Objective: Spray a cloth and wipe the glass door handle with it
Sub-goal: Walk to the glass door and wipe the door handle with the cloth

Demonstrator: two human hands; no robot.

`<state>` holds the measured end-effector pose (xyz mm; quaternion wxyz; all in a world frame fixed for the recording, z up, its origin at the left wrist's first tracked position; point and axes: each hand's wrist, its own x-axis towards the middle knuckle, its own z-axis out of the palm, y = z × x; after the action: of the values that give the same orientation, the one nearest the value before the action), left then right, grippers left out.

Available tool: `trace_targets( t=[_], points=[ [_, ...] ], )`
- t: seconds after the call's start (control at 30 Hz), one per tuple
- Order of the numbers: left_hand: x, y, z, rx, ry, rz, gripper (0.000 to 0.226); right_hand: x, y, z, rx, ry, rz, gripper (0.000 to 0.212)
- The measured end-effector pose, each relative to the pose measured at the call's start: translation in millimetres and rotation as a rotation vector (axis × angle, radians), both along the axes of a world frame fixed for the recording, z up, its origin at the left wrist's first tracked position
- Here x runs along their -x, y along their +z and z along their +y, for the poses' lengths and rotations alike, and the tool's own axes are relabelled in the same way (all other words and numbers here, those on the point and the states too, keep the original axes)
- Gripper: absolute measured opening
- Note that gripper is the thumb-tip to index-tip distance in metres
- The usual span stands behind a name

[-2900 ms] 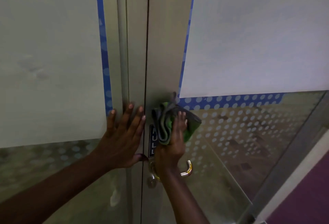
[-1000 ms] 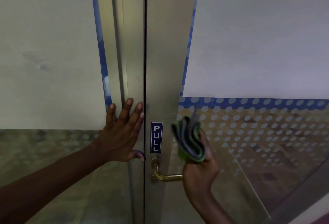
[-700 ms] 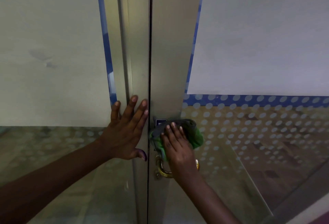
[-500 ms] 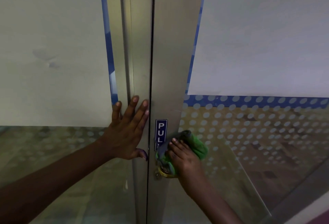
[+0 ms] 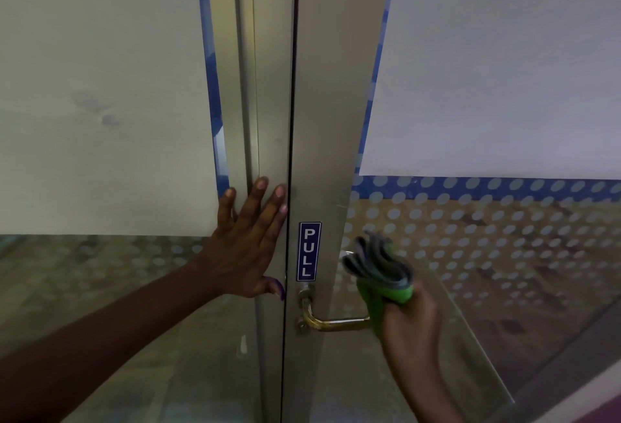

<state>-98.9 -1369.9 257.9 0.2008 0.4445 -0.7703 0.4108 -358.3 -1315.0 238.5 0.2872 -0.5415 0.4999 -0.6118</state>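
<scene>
Left hand (image 5: 247,247): flat and spread, palm pressed against the metal frame of the left door (image 5: 268,86), fingers pointing up, thumb low near the seam. Holds nothing.
Right hand (image 5: 408,318): closed round the lower end of a bunched cloth (image 5: 379,268), knuckles toward the camera, forearm coming up from the lower right.
Cloth: green with grey folded edges, several layers fanning upward out of the fist. Its lower green part hangs in front of the free end of the handle; whether it touches the metal, cannot tell.
Door handle (image 5: 331,320): brass-coloured lever, running level to the right from its mount on the right door's metal stile (image 5: 332,86), bare along most of its length, outer end hidden behind cloth and hand.
Sign (image 5: 309,251): narrow blue plate reading PULL, upright on the stile just above the handle mount, fully uncovered.
Glass panels: white film on the upper part of both doors, blue border strip, band of pale dots (image 5: 487,231) below on the right panel.
Seam: dark line between the two doors, just right of the left fingertips.
</scene>
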Motion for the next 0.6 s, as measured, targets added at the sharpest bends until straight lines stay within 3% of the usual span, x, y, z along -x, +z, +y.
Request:
trace_targets(
  t=[0.1,0.23,0.33,0.5,0.6],
  points=[
    [0.5,-0.9,-0.5,0.004,-0.005,0.012,0.117,-29.3,-20.8,1.5,0.249,-0.030,0.436,0.038],
    [0.5,-2.5,-1.3,0.007,-0.012,0.016,0.115,-67.6,-64.9,-4.8,0.239,-0.043,0.843,0.044],
    [-0.6,-2.6,-1.3,0.005,-0.004,0.006,0.114,-86.9,-78.1,0.7,0.245,-0.049,0.999,0.024],
    [-1.1,-3.7,-2.0,0.017,0.004,-0.002,0.115,-88.1,-84.9,5.6,0.179,-0.030,1.190,0.039],
    [0.0,-3.3,-3.2,0.032,0.009,-0.001,0.114,-79.5,-89.6,4.4,0.220,0.006,1.360,0.029]
  ],
)
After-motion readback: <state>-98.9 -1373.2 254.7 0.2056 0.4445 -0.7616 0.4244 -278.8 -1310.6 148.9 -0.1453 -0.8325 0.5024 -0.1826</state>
